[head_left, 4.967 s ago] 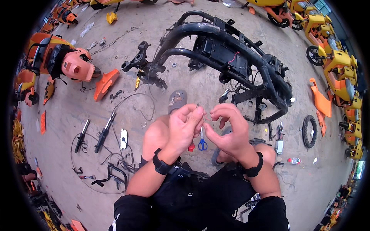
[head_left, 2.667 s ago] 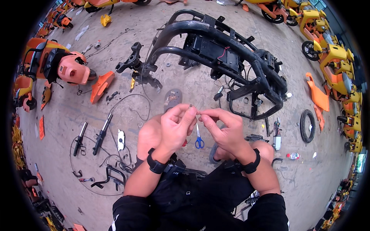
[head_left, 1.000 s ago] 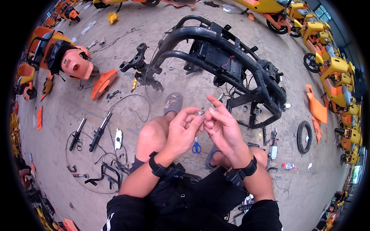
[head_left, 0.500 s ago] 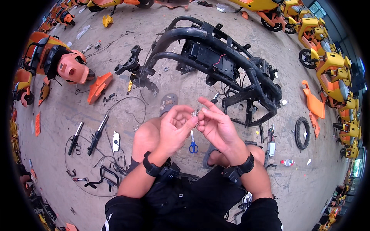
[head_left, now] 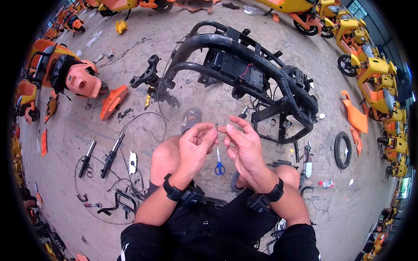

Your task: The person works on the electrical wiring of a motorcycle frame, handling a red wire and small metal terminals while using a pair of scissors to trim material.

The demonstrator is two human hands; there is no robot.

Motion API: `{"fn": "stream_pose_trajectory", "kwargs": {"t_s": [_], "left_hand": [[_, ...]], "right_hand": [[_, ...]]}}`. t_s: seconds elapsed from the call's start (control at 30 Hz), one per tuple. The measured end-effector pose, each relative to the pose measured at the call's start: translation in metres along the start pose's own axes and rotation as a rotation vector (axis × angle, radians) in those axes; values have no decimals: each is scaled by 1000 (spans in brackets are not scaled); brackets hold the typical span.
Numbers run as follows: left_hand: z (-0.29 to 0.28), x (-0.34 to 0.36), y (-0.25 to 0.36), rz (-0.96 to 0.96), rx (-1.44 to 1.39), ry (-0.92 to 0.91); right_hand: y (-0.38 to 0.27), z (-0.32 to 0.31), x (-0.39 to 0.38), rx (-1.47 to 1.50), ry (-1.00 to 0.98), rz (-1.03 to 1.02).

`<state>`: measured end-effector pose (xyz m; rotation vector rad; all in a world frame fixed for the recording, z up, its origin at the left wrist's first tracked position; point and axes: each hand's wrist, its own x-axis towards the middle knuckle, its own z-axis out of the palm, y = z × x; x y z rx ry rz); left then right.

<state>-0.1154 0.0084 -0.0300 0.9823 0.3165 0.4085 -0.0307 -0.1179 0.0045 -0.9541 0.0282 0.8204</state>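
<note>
My left hand (head_left: 197, 147) is raised over the floor between my knees, its thumb and index finger pinching a small greyish piece (head_left: 216, 126) too tiny to identify. Close beside it, my right hand (head_left: 244, 150) has its thumb and index fingertip drawn together at the same piece. Whether the right fingers grip part of it cannot be made out. Below both hands, blue-handled scissors (head_left: 220, 167) lie on the concrete with their blades pointing away from me. Just beyond the hands stands a black tubular scooter frame (head_left: 226, 43).
Left of me lie two fork tubes (head_left: 112, 155), cables, a black bracket (head_left: 116, 204) and an orange panel (head_left: 114, 102). A tire (head_left: 342, 150), an orange fairing (head_left: 355, 114) and a bottle (head_left: 325, 184) lie to the right. Yellow scooters (head_left: 376, 71) line the right side.
My hands have moved slightly apart; the small piece has shifted left with my left fingertips. The right hand's index finger has bent toward its thumb.
</note>
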Motion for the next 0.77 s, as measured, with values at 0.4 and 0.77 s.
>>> {"fn": "stream_pose_trajectory", "kwargs": {"t_s": [0.4, 0.77], "left_hand": [[-4, 0, -4, -6, -39, -76], [-11, -9, 11, 132, 276, -235]], "right_hand": [[6, -3, -2, -367, 51, -277], [-7, -6, 2, -564, -201, -226]]}}
